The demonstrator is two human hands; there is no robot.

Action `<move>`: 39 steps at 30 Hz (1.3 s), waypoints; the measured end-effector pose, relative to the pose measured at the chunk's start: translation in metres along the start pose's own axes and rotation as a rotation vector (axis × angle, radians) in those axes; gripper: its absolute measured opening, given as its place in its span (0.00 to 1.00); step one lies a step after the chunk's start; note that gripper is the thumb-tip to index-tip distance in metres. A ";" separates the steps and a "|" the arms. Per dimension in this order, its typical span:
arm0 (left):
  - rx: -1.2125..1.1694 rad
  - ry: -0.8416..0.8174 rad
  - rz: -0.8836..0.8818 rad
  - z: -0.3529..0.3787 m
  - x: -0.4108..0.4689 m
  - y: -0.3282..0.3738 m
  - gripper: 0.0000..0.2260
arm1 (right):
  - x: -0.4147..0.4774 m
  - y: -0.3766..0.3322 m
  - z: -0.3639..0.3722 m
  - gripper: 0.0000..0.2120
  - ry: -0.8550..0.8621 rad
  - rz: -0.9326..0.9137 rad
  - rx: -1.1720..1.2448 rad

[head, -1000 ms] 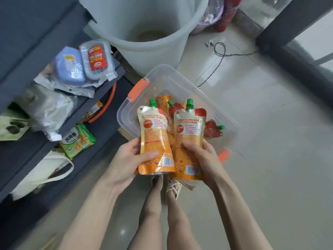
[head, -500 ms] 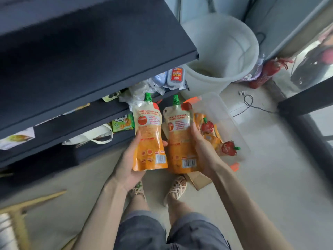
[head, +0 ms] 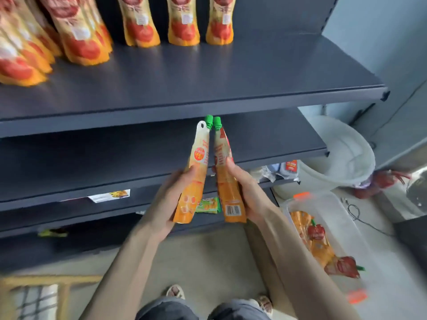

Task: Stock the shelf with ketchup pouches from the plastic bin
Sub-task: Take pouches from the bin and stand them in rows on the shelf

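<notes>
Ketchup pouches (head: pixel 194 172): 2 held upright for standing on shelf (head: pixel 231 72) | left hand (head: pixel 168 199) fingers clamped on 1 | right hand (head: pixel 251 195) likewise

You'll read nothing here: print on the left pouch (head: pixel 196 162) and right pouch (head: pixel 225 192) is blurred. A barcode (head: pixel 233 210) shows near the right pouch's bottom edge, digits illegible.

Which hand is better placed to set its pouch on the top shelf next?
Right hand, probably: it holds a pouch cap up, and the bare stretch of the top shelf lies on its side, beyond the standing row.
</notes>
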State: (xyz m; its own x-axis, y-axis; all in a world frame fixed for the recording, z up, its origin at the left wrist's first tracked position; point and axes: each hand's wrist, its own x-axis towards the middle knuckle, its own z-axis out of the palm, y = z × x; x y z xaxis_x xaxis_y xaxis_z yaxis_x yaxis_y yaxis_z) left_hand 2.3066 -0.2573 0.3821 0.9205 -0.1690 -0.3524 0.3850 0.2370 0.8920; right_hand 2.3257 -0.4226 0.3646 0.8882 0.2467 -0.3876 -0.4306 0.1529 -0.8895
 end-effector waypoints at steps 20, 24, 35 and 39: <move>0.161 0.281 0.505 -0.138 0.082 0.164 0.09 | 0.143 -0.138 0.157 0.14 0.137 -0.419 -0.127; 0.174 0.389 0.588 -0.160 0.116 0.190 0.10 | 0.182 -0.159 0.165 0.11 0.159 -0.509 -0.193; 0.219 0.499 0.648 -0.205 0.191 0.212 0.08 | 0.271 -0.175 0.172 0.05 0.292 -0.670 -0.164; 0.327 0.416 0.604 -0.215 0.196 0.210 0.16 | 0.281 -0.172 0.170 0.10 0.314 -0.673 -0.224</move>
State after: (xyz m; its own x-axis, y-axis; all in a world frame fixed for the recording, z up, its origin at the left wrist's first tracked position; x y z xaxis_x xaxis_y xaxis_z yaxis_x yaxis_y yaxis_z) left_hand 2.5823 -0.0348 0.4391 0.9378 0.2851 0.1981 -0.1670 -0.1296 0.9774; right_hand 2.6218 -0.2174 0.4497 0.9652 -0.1190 0.2327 0.2305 -0.0317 -0.9725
